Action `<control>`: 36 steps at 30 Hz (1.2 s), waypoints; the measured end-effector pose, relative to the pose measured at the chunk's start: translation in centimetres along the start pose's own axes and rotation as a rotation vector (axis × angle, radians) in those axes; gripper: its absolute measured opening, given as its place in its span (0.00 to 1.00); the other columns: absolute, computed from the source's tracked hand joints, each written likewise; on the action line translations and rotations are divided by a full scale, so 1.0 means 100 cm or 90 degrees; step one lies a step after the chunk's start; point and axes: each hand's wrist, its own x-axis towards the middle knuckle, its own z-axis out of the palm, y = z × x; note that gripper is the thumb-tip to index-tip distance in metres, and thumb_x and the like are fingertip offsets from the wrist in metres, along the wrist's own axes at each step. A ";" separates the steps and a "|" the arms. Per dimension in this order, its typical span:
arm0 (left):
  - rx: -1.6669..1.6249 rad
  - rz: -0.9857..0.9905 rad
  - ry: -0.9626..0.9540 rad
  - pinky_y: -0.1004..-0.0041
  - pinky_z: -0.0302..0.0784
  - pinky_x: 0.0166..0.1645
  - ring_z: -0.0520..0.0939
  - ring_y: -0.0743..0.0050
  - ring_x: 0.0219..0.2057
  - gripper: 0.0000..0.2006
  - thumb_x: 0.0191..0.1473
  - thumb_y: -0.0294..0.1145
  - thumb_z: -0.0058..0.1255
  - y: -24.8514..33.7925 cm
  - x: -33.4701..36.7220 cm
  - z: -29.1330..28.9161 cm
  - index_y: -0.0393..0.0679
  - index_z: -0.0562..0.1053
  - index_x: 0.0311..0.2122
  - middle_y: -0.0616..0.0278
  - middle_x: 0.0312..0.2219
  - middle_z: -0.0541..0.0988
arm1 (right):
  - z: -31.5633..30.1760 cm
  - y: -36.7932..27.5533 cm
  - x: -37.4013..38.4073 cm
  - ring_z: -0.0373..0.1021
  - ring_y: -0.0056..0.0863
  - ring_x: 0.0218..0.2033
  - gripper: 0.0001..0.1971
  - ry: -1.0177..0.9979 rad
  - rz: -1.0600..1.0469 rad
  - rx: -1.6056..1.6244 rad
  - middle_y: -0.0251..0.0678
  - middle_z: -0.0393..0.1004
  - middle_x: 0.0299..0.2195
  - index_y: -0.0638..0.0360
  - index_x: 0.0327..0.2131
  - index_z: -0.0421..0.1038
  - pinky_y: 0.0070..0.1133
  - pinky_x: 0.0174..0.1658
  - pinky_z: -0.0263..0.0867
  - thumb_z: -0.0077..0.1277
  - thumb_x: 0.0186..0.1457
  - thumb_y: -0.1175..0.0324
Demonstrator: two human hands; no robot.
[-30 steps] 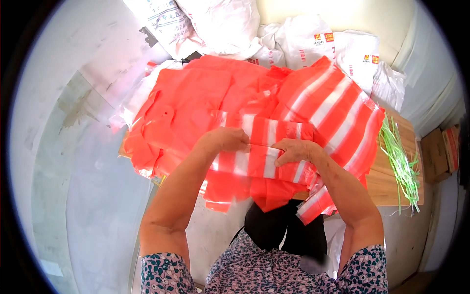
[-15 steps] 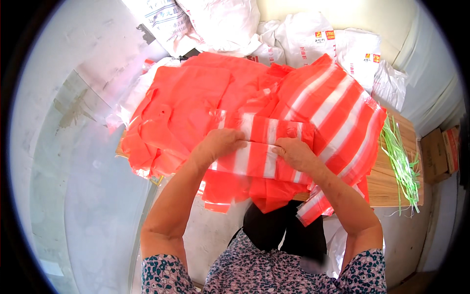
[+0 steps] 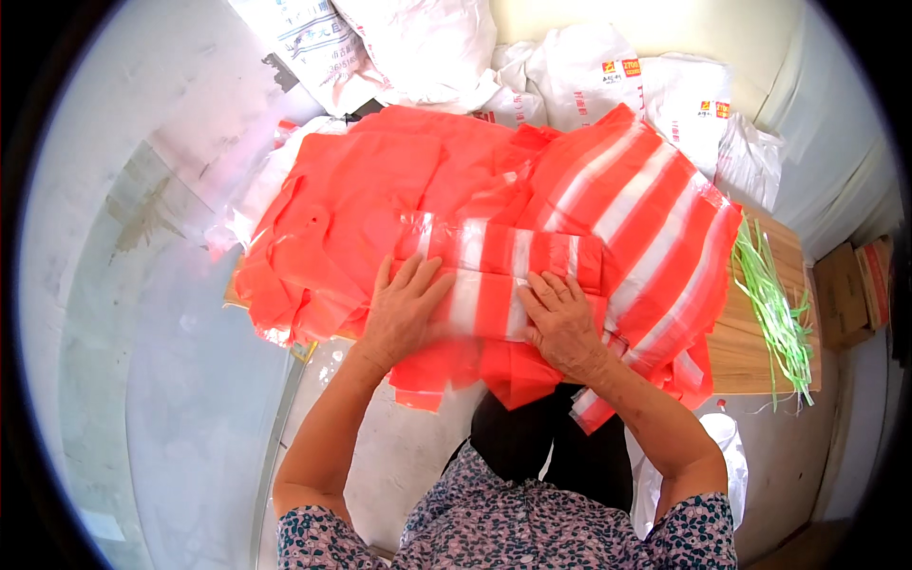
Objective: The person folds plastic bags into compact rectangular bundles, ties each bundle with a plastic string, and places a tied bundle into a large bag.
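Red-and-white striped plastic bags [image 3: 494,255] lie folded in a flat bundle at the near side of a large red heap. My left hand [image 3: 404,309] rests palm down on the bundle's left part, fingers stretched out. On the right part, my right hand [image 3: 562,323] lies flat too, its fingers spread slightly and pointing away from me. A wide pile of plain red plastic bags [image 3: 370,180] spreads behind and to the left. More striped bags [image 3: 636,209] fan out to the right, and some red plastic hangs over the near table edge.
The wooden table [image 3: 765,356] shows at the right, with a bunch of green plastic strips [image 3: 774,313] on it. Stuffed white sacks [image 3: 589,81] stand along the back. Cardboard boxes [image 3: 844,294] sit far right, and a white bag [image 3: 727,446] is low beside my right arm.
Both hands have let go of the bundle's fold edge. Their fingers have opened and now lie flat on the striped plastic.
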 end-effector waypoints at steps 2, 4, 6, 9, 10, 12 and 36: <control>0.007 0.010 -0.044 0.46 0.52 0.59 0.64 0.53 0.55 0.34 0.38 0.52 0.59 0.001 -0.003 -0.003 0.45 0.67 0.51 0.57 0.53 0.66 | -0.006 -0.001 -0.003 0.57 0.46 0.56 0.34 -0.059 0.011 0.006 0.48 0.62 0.54 0.65 0.51 0.63 0.42 0.59 0.47 0.54 0.46 0.49; 0.013 -0.005 -0.046 0.45 0.52 0.60 0.64 0.53 0.56 0.38 0.36 0.52 0.60 0.005 -0.001 0.000 0.45 0.65 0.53 0.56 0.54 0.65 | -0.006 -0.003 -0.002 0.55 0.46 0.58 0.38 -0.092 0.018 -0.002 0.48 0.60 0.55 0.67 0.52 0.62 0.43 0.60 0.45 0.54 0.44 0.45; 0.029 0.031 -0.069 0.44 0.51 0.60 0.63 0.53 0.56 0.36 0.37 0.49 0.59 0.008 0.004 0.002 0.45 0.65 0.53 0.56 0.54 0.65 | -0.007 -0.005 -0.002 0.54 0.47 0.59 0.43 -0.125 0.027 -0.010 0.49 0.59 0.56 0.68 0.53 0.60 0.44 0.61 0.44 0.54 0.42 0.42; 0.066 0.086 -0.106 0.46 0.54 0.59 0.63 0.53 0.56 0.32 0.39 0.41 0.58 0.018 0.014 -0.002 0.45 0.65 0.53 0.56 0.54 0.65 | -0.006 -0.007 -0.001 0.54 0.47 0.59 0.43 -0.160 0.035 -0.024 0.51 0.59 0.56 0.68 0.53 0.59 0.44 0.61 0.44 0.55 0.41 0.43; 0.087 0.104 -0.121 0.49 0.56 0.58 0.64 0.54 0.55 0.31 0.40 0.37 0.56 0.022 0.018 -0.004 0.45 0.65 0.53 0.56 0.53 0.65 | -0.005 -0.006 -0.002 0.55 0.47 0.58 0.39 -0.148 0.045 -0.005 0.51 0.59 0.55 0.68 0.53 0.59 0.42 0.60 0.45 0.56 0.43 0.48; 0.090 0.105 -0.118 0.52 0.60 0.55 0.66 0.55 0.53 0.29 0.40 0.33 0.55 0.020 0.017 0.003 0.45 0.65 0.52 0.56 0.51 0.66 | -0.005 -0.009 0.000 0.56 0.47 0.57 0.36 -0.131 0.048 0.016 0.52 0.60 0.55 0.68 0.53 0.60 0.41 0.60 0.46 0.56 0.44 0.54; -0.666 -0.506 -0.070 0.76 0.71 0.42 0.75 0.78 0.37 0.20 0.47 0.38 0.60 -0.041 -0.003 -0.025 0.37 0.72 0.43 0.64 0.33 0.77 | -0.033 0.035 -0.035 0.68 0.22 0.37 0.23 -0.017 0.494 0.659 0.34 0.73 0.35 0.67 0.45 0.68 0.18 0.41 0.65 0.58 0.48 0.62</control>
